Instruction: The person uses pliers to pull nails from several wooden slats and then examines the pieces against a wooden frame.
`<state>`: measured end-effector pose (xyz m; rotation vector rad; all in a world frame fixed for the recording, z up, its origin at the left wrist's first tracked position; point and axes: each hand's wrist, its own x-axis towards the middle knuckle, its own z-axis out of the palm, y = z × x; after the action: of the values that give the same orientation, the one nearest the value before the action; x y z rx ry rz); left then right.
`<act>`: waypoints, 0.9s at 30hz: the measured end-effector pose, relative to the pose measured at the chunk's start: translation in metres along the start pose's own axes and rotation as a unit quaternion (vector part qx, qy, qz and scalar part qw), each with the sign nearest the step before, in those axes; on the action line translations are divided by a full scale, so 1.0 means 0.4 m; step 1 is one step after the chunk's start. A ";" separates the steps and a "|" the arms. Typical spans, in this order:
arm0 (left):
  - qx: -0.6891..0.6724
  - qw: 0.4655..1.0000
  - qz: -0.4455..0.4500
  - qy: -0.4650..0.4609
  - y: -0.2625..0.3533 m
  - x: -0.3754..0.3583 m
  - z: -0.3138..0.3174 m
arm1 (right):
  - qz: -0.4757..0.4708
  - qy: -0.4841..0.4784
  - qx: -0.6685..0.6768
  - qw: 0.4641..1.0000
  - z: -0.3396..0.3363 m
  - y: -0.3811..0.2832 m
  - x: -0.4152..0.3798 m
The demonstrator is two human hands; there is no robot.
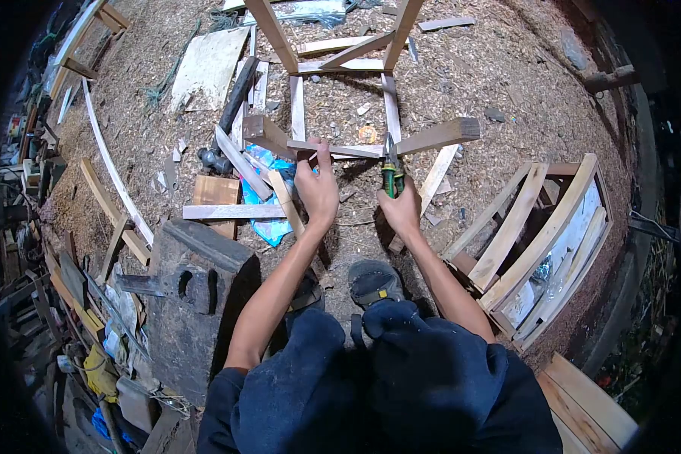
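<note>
Pliers [390, 168] in right hand [401, 206], forearm [445, 274] stretched forward.

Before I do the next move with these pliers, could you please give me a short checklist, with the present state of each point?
1. Pliers in the right hand: ok, held by the handles.
2. Left hand at the near rail of the wooden frame: ok, fingers at the rail's left part.
3. Pliers' jaws biting on something: cannot tell, too small to see.
4. Frame joints tight: cannot tell from this view.
5. Ground around the frame free of loose pieces: not ok, wood strips and a hammer lie on the left.
</note>
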<state>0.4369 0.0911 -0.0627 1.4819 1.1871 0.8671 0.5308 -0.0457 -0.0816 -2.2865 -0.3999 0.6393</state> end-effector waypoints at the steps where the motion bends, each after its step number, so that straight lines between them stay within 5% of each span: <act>1: 0.000 1.000 -0.001 0.000 0.001 -0.001 0.001 | -0.010 0.009 0.001 1.000 0.003 0.006 0.001; 27: 0.051 0.998 -0.018 0.020 -0.007 0.007 0.017 | -0.023 -0.023 0.041 0.999 0.044 0.030 0.012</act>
<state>0.4433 0.0922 -0.0672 1.5270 1.2994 0.8256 0.5263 -0.0421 -0.1028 -2.1814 -0.4400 0.6744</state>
